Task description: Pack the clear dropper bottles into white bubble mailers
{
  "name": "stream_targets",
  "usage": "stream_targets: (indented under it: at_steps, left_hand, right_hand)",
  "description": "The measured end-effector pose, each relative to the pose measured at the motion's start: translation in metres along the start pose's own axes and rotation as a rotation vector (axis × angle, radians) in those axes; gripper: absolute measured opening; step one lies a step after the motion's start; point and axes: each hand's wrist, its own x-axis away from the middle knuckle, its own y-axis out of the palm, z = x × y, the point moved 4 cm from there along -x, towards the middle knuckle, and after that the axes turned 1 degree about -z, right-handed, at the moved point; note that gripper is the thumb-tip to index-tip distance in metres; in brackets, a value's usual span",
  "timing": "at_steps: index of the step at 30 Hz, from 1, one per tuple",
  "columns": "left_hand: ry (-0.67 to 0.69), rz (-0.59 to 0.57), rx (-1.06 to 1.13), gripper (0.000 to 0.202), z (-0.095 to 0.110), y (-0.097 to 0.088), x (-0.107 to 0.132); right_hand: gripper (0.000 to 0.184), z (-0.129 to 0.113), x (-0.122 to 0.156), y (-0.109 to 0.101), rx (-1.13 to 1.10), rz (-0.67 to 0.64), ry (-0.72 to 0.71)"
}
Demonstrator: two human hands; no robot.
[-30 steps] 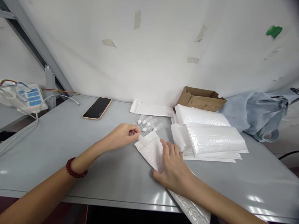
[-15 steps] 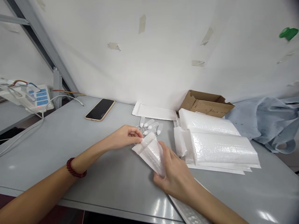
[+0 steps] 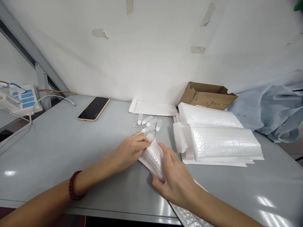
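Note:
A small white bubble mailer (image 3: 153, 156) is held between both hands above the grey table. My left hand (image 3: 133, 147) is closed, its fingers pinching the mailer's far end. Around the right side of the same mailer curls my right hand (image 3: 174, 176), thumb below and fingers along the edge. Just beyond the fingertips lie several small translucent dropper bottles (image 3: 149, 123) with thin white loops. Under my right forearm a longer bubble-wrap mailer (image 3: 187, 216) reaches to the table's front edge. What is inside the held mailer cannot be made out.
A stack of white bubble mailers (image 3: 224, 142) sits to the right, before an open cardboard box (image 3: 210, 96). A flat white mailer (image 3: 153, 108) lies by the wall. At left are a phone (image 3: 94, 108) and a power strip (image 3: 27, 99) with cables; blue cloth (image 3: 272, 110) hangs at right.
My left hand has moved onto the mailer's far end and now covers its corner, with the fingers pressing there. My right hand keeps its hold. The camera view has shifted slightly.

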Motion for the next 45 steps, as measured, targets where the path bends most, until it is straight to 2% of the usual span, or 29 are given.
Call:
stream_targets:
  at_steps: [2,5,6,7,10,11,15,19,21,24,26,28,30,34,38,42,45]
  left_hand:
    - [-0.034,-0.075,0.039,0.035,0.002,0.0,0.0]
    - [-0.154,-0.281,0.229,0.031,0.004,-0.003,-0.001]
    - [-0.209,-0.283,0.29,0.028,0.002,-0.006,-0.002]
    - [-0.27,-0.217,0.317,0.026,-0.002,-0.012,-0.003]
    - [-0.408,0.131,0.152,0.024,-0.024,-0.031,-0.005]
    - [-0.427,0.18,0.054,0.025,-0.032,-0.032,-0.005]
    - [-0.42,0.038,-0.143,0.024,-0.056,-0.017,-0.008]
    - [-0.352,-0.023,-0.084,0.019,-0.057,-0.012,-0.012]
    - [-0.399,-0.013,0.003,0.018,-0.054,-0.022,-0.011]
    - [-0.476,-0.02,0.152,0.023,-0.047,-0.047,-0.007]
    - [-0.45,-0.07,0.218,0.023,-0.04,-0.062,-0.004]
    - [-0.393,-0.149,0.199,0.02,-0.033,-0.069,-0.002]
    - [-0.333,-0.231,0.163,0.017,-0.028,-0.066,-0.001]
    - [-0.208,-0.308,0.196,0.015,-0.017,-0.039,-0.003]
    - [-0.139,-0.265,0.249,0.021,-0.008,-0.017,-0.006]
    - [-0.136,-0.237,0.236,0.026,-0.005,-0.007,-0.003]
    - [-0.03,-0.18,0.161,0.031,0.002,-0.003,-0.003]
  right_hand:
    - [0.078,0.0,-0.001,0.0,0.022,0.002,0.012]
    - [0.08,0.0,-0.001,0.0,0.039,-0.007,0.035]
    - [0.081,0.0,-0.001,0.0,0.038,-0.011,0.042]
    - [0.081,0.0,-0.001,0.0,0.032,-0.015,0.049]
    - [0.078,0.002,-0.001,-0.001,0.011,-0.02,0.069]
    - [0.078,0.003,-0.001,-0.001,0.006,-0.018,0.072]
    - [0.076,0.004,-0.001,-0.002,-0.007,0.018,0.065]
    - [0.072,0.007,-0.002,-0.004,-0.014,0.079,0.055]
    - [0.073,0.009,-0.003,-0.005,-0.016,0.102,0.058]
    - [0.075,0.01,-0.003,-0.007,-0.008,0.118,0.067]
    - [0.075,0.01,-0.003,-0.007,0.008,0.121,0.068]
    - [0.076,0.009,-0.003,-0.006,0.026,0.112,0.069]
    - [0.076,0.008,-0.003,-0.005,0.043,0.096,0.063]
    - [0.076,0.001,-0.001,-0.002,0.071,0.083,0.016]
    - [0.077,-0.004,0.004,-0.001,0.069,0.075,-0.028]
    - [0.079,-0.005,0.005,-0.001,0.05,0.065,-0.015]
    - [0.08,-0.007,0.005,-0.003,0.035,0.065,-0.03]
